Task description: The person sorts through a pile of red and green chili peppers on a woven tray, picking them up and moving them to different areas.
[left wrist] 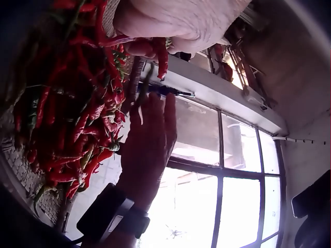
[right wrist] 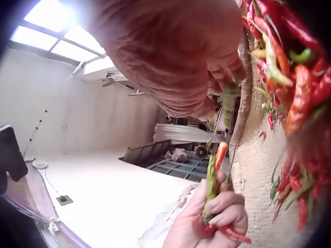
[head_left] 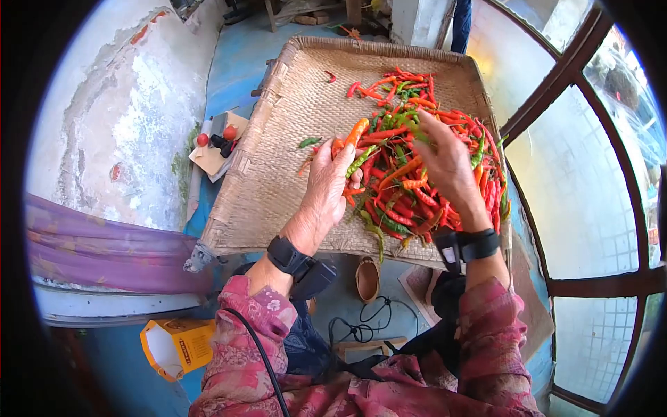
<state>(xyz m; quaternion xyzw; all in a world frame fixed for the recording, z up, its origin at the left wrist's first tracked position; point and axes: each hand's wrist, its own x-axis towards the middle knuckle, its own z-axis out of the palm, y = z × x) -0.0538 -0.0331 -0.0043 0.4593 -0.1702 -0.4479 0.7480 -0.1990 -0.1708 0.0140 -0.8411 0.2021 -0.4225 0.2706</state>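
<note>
My left hand (head_left: 328,182) grips several peppers in the head view: an orange one (head_left: 357,132), a green one (head_left: 359,161) and red ones under curled fingers. The right wrist view shows this left hand (right wrist: 209,219) with the green pepper (right wrist: 211,181) upright in its grasp. Over the pile of mostly red peppers (head_left: 417,201) is my right hand (head_left: 448,163), to the right of the left one. Between its fingers, in the right wrist view, the right hand (right wrist: 170,57) pinches a blurred green pepper (right wrist: 227,106). A red pepper (left wrist: 162,61) hangs from the left hand (left wrist: 178,23) in the left wrist view.
The peppers lie on a woven tray (head_left: 271,167) with a raised rim. Two small red round things (head_left: 230,133) sit on cardboard left of it. Windows (head_left: 577,187) stand at the right. A yellow box (head_left: 191,345), a shoe (head_left: 367,279) and black cable (head_left: 361,326) are on the floor.
</note>
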